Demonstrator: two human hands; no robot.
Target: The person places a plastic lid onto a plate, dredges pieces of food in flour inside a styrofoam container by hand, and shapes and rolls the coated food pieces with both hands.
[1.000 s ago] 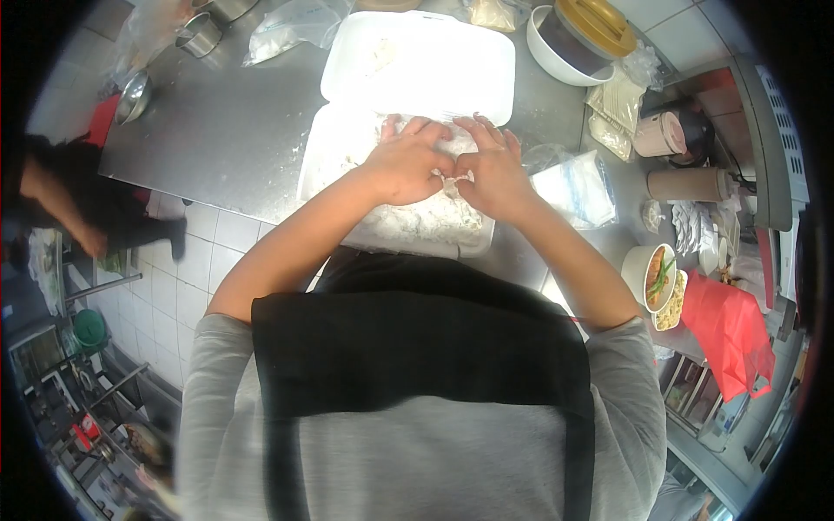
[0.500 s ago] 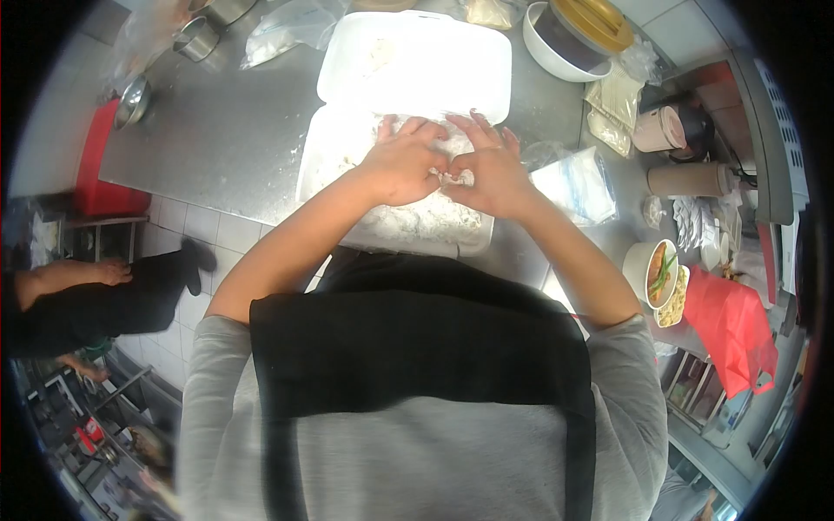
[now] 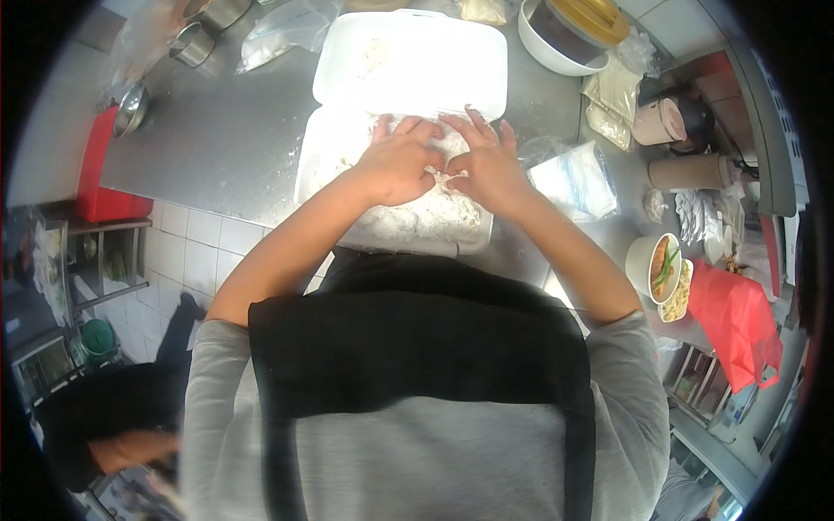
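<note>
A small flour-coated piece (image 3: pixel 441 175), whose kind I cannot make out, is pinched between my two hands. My left hand (image 3: pixel 395 165) grips it from the left with thumb and forefinger, the other fingers reaching forward. From the right, my right hand (image 3: pixel 493 174) pinches the same piece, its outer fingers spread. Both hands are over an open white hinged box (image 3: pixel 310 161) with white flour (image 3: pixel 417 221) in its near half. The box's lid (image 3: pixel 434 56) lies folded back, with a little flour on it. My hands hide part of the flour.
On the steel table (image 3: pixel 217 130) stand metal cups (image 3: pixel 192 45), a metal bowl (image 3: pixel 131 110) and a bag of white powder (image 3: pixel 282 39). To the right are a white bowl (image 3: pixel 543 43), a plastic packet (image 3: pixel 578 182), food bowls (image 3: pixel 640 265) and a red bag (image 3: pixel 734 326). A co-worker (image 3: pixel 122 408) is at lower left.
The co-worker at the left has moved toward the lower part of the view. My hands stay almost in place, still pinching the floured piece.
</note>
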